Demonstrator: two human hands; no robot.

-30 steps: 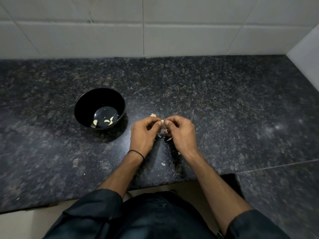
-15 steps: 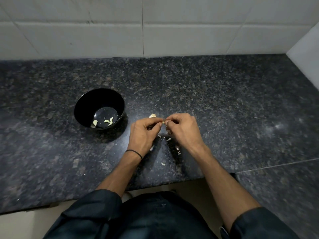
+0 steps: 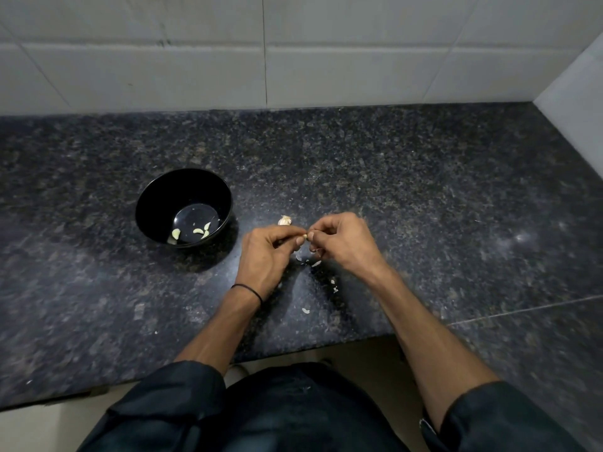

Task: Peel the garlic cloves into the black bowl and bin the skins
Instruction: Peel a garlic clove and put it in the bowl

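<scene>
Dark speckled granite counter (image 3: 424, 190) below a white tiled wall (image 3: 195, 70). Black bowl (image 3: 153, 203), at 9 o'clock from the hands, contains peeled cloves (image 3: 197, 230). Left hand (image 3: 266, 256) and right hand (image 3: 346, 243) both pinch one garlic clove (image 3: 305, 237) between curled fingertips. Skins (image 3: 316, 263) lie at 6 o'clock from it, and a garlic piece (image 3: 284, 220) at 10 o'clock.

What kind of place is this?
Probably a kitchen: a dark speckled stone counter meets a white tiled wall, and a black bowl on it holds peeled garlic cloves.
</scene>
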